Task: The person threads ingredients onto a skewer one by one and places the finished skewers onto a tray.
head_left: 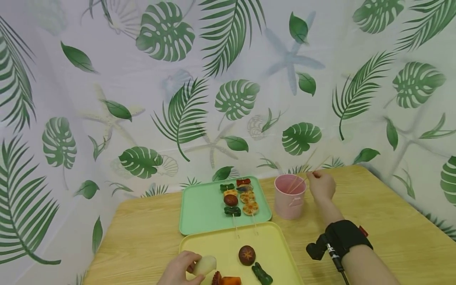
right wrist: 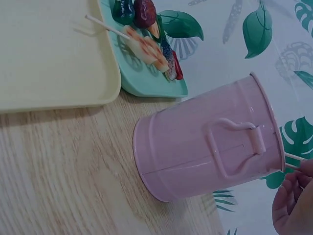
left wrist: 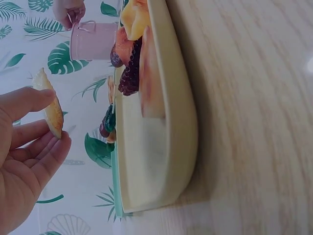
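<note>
My left hand point(head_left: 181, 269) pinches a pale, thick toy food slice point(head_left: 205, 265) between thumb and fingertips, above the left side of the yellow tray point(head_left: 210, 240). In the left wrist view the slice point(left wrist: 52, 105) shows a browned face. My right hand point(head_left: 322, 186) is at the rim of a pink metal bucket point(head_left: 290, 204), pinching a thin wooden skewer point(head_left: 299, 184) whose lower end is inside. Another skewer point(head_left: 309, 159) leans out close by. On the yellow tray are a brown mushroom piece point(head_left: 247, 255), a green pepper piece point(head_left: 261, 274) and an orange piece point(head_left: 230, 280).
Behind the yellow tray lies a green tray point(head_left: 199, 209) with two loaded skewers, their sticks pointing toward me; one carries a mushroom point(head_left: 230, 200), the other browned round slices point(head_left: 250, 208). A leaf-print cloth point(head_left: 249, 130) hangs behind the wooden table point(head_left: 142, 233).
</note>
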### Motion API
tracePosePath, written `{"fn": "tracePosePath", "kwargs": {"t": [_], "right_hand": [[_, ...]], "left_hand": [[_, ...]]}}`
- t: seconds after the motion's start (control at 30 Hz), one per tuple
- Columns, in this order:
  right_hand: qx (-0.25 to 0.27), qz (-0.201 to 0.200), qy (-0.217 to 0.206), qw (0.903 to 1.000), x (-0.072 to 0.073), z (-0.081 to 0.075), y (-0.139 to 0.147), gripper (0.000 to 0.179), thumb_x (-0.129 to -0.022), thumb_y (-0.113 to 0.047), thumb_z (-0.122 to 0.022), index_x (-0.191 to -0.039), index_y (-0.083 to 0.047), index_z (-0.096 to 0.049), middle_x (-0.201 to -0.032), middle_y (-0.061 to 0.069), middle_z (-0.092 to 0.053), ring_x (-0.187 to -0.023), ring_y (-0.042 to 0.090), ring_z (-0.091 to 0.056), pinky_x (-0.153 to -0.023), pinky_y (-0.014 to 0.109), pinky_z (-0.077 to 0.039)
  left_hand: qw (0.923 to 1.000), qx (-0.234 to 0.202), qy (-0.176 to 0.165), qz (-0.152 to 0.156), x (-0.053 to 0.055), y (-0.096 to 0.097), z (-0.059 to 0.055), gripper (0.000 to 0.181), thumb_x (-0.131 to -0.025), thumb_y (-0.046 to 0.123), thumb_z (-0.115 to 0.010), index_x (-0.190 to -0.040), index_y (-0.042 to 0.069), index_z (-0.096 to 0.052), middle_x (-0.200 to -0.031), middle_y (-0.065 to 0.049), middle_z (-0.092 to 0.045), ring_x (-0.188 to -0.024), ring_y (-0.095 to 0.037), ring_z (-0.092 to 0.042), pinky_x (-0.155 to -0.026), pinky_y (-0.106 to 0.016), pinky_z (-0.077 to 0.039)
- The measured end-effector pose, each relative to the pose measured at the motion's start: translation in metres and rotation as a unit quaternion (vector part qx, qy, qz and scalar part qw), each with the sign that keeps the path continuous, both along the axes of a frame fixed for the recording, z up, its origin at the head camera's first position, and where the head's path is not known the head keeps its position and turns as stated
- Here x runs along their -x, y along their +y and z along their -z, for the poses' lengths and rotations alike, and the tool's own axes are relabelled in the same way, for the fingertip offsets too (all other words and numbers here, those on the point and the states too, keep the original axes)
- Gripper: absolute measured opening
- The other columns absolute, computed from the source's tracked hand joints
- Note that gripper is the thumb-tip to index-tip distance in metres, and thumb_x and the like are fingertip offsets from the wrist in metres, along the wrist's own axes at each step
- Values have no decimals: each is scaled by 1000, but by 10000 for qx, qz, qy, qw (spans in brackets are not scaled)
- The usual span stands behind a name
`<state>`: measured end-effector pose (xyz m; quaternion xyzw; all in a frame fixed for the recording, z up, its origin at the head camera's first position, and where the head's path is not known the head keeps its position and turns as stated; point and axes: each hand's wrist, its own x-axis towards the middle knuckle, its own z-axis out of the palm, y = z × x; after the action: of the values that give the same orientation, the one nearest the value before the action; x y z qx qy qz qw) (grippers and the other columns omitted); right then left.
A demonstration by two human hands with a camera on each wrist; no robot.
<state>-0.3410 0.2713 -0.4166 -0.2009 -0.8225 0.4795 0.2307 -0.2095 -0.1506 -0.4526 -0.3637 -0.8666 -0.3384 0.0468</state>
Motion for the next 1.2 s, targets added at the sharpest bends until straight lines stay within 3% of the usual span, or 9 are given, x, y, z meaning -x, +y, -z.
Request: {"fn": "tracePosePath", "kwargs": {"t": [0.27, 0.37, 0.43, 0.6, 0.73, 0.87, 0.97, 1.03, 1.2], "right_hand": [[-350, 30, 174, 9992, -6, 4, -9, 35, -96, -19, -49, -108, 10, -63, -104, 27, -62, -97, 41, -55, -82, 48, -42], [-407, 83, 562, 9976, -9, -1, -12, 35, -97, -21, -49, -104, 9, -65, -97, 26, -63, -87, 34, -58, -72, 37, -45], [-478, 173, 996, 9937, -13, -9, -13, 33, -97, -21, -49, -98, 8, -66, -91, 24, -65, -75, 17, -58, -64, 25, -42], [-593, 191, 2114, 9754, -28, -41, -16, 30, -98, -19, -47, -95, 6, -62, -85, 12, -66, -64, -13, -46, -57, 10, -36], [-949, -170, 2714, 9576, -52, -69, -20, 28, -99, -19, -44, -100, 6, -57, -80, 4, -65, -62, -13, -49, -52, 9, -38], [-2187, -771, 3181, 9193, -79, -81, -25, 14, -95, -6, -50, -93, 5, -58, -68, 10, -63, -51, -10, -45, -42, 11, -33], [-3031, -1378, 2875, 8981, -102, -76, -32, 6, -88, 2, -57, -85, 3, -62, -63, 6, -60, -48, 0, -42, -43, 18, -34], [-3402, -1841, 2366, 8913, -117, -67, -40, 5, -85, 4, -60, -84, 1, -64, -64, 2, -59, -50, 6, -42, -45, 23, -35], [-3525, -2959, 1509, 8749, -149, -32, -70, 8, -79, 1, -68, -82, -6, -68, -68, -5, -59, -58, 5, -49, -51, 24, -43]], "left_hand": [[9992, -310, 72, -231, -8, -2, 7, 30, -71, 5, -76, -96, -5, -61, -85, -9, -57, -68, -6, -54, -57, -19, -48], [9971, -313, -363, -594, -12, -2, 5, 30, -74, 7, -75, -98, -3, -61, -88, -6, -57, -69, -7, -53, -59, -22, -49], [9943, -269, -578, -853, -14, -2, 1, 31, -74, 8, -75, -99, -2, -61, -90, -4, -56, -70, -9, -53, -60, -24, -49], [9891, -227, -615, -1316, -14, -1, -7, 31, -74, 7, -76, -100, -1, -62, -91, -4, -58, -71, -11, -54, -63, -28, -50], [9853, -405, -555, -1563, -9, 0, -14, 30, -73, 4, -75, -100, 0, -63, -89, -4, -58, -72, -11, -54, -64, -29, -51], [9820, -564, -416, -1752, 0, 3, -26, 29, -72, 3, -76, -99, 1, -64, -88, -3, -59, -73, -12, -55, -65, -29, -51], [9806, -509, -435, -1845, 8, 8, -39, 29, -73, 4, -75, -100, 2, -65, -89, -4, -59, -73, -12, -55, -65, -29, -50], [9801, -409, -520, -1869, 15, 12, -46, 29, -74, 6, -75, -101, 1, -65, -90, -5, -59, -73, -12, -54, -65, -29, -49], [9797, -123, -653, -1890, 26, 25, -57, 30, -75, 12, -73, -102, 2, -65, -92, -5, -58, -75, -13, -52, -65, -29, -45]]}}
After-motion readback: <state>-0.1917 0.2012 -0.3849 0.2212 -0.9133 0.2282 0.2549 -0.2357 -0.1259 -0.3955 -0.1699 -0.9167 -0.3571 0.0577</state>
